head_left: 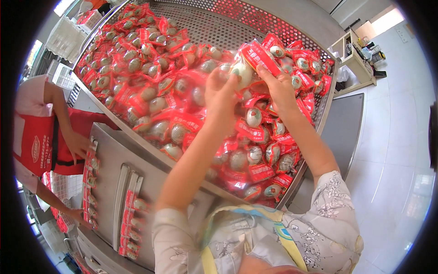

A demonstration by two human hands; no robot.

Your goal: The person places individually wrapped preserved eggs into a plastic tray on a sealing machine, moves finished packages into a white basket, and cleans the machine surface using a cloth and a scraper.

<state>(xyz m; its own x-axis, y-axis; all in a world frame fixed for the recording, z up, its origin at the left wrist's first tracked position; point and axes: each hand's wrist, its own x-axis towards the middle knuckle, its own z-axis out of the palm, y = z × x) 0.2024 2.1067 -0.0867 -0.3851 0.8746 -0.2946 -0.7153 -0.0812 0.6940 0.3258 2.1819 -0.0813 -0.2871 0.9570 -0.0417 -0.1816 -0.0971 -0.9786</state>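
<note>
Observed from beside the station: a broad stainless-steel tray with perforated walls (196,25) carries a deep, loose heap of red-and-clear plastic packets (253,118), each with a pale egg-shaped item inside. The person's two hands meet above the heap, toward the tray's far side, holding one red-and-clear packet (242,74) clear of the rest.

The left hand (220,89) is partly closed, its thumb against the rounded, clear end; blur hides the exact finger contact. The right hand (279,86) is drawn in to a pinch, thumb and fingers on the flat red end. Held at both ends, the packet is presumably being kept taut and facing the person; working over the tray likely means a dropped piece lands among the others.

To the left, a brushed-steel tabletop (107,166) bears a row of red packets (129,232) along a raised metal bar (120,194). Their even line suggests deliberate alignment with the bar. A co-worker in a red apron (39,141) has one hand (80,145) near another row at the tabletop's far edge.
</note>
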